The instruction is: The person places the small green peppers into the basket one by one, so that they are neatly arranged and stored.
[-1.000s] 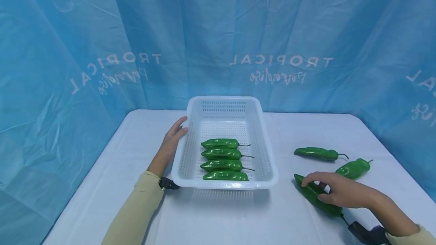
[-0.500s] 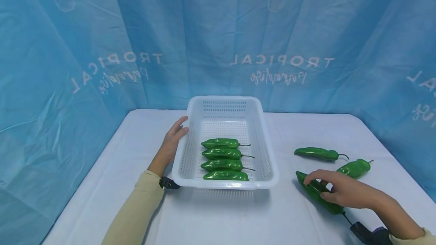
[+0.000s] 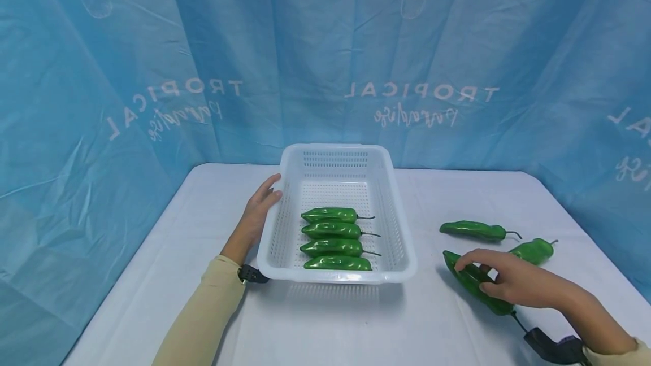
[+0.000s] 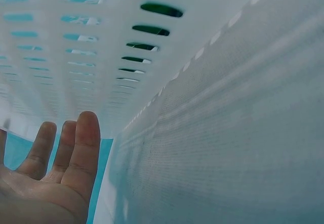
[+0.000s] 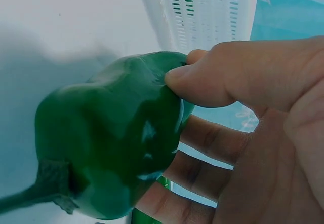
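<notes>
My left hand (image 3: 257,210) rests at the left wall of a white perforated plastic basket (image 3: 404,230), its fingers straight against the outside in the left wrist view. In the basket, several green peppers (image 3: 333,247) lie side by side, stems to the right. At the table's right, my right hand (image 3: 529,281) pinches a long green pepper (image 3: 473,282) between thumb and fingers. That pepper slants with its stem toward the wrist; the right wrist view shows the glossy pepper (image 5: 116,127) with the thumb on top and the other fingers beneath.
Two more green peppers lie on the white-covered table (image 3: 325,332) at the right: one pepper (image 3: 473,229) farther back, another pepper (image 3: 534,251) partly behind my right hand. A blue printed curtain (image 3: 325,61) hangs behind the table and at both sides.
My right hand and the pepper it pinches have shifted slightly away from me and to the right. The left hand and the basket look unmoved.
</notes>
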Tool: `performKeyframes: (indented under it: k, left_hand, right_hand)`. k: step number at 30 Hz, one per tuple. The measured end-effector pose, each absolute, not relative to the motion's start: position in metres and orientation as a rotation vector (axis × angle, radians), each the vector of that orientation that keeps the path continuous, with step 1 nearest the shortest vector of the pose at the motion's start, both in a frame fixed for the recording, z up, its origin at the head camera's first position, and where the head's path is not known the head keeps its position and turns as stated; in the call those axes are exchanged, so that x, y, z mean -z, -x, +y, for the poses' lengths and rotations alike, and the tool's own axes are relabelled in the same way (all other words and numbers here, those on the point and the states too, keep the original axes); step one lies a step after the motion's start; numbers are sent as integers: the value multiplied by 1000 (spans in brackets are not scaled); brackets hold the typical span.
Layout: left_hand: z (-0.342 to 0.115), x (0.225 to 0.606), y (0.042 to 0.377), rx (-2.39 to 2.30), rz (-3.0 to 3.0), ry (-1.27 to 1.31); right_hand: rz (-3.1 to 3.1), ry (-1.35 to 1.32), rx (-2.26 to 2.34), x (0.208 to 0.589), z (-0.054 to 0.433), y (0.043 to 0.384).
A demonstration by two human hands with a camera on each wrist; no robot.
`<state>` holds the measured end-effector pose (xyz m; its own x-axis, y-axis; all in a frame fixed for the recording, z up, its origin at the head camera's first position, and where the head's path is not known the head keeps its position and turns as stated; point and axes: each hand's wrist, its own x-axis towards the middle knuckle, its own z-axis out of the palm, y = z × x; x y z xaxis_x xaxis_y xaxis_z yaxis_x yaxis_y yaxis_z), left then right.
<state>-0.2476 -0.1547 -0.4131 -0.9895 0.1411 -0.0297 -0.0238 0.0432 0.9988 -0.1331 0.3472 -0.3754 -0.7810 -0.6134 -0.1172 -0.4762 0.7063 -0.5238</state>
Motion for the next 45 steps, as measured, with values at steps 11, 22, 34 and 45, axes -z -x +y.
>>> performKeyframes:
  k: [11, 22, 34, 45]
  left_hand:
    - [-154, 416, 251, -2111, 2160, -142]
    - [-154, 415, 251, -2096, 2169, -140]
    - [-155, 417, 248, -2100, 2172, -112]
    - [-154, 415, 248, -2123, 2158, -123]
  right_hand:
    - [2772, 868, 668, 367, 347, 137]
    - [2858, 1007, 658, 352, 347, 141]
    - [2948, 1033, 447, 321, 344, 150]
    - [2979, 1023, 302, 297, 328, 157]
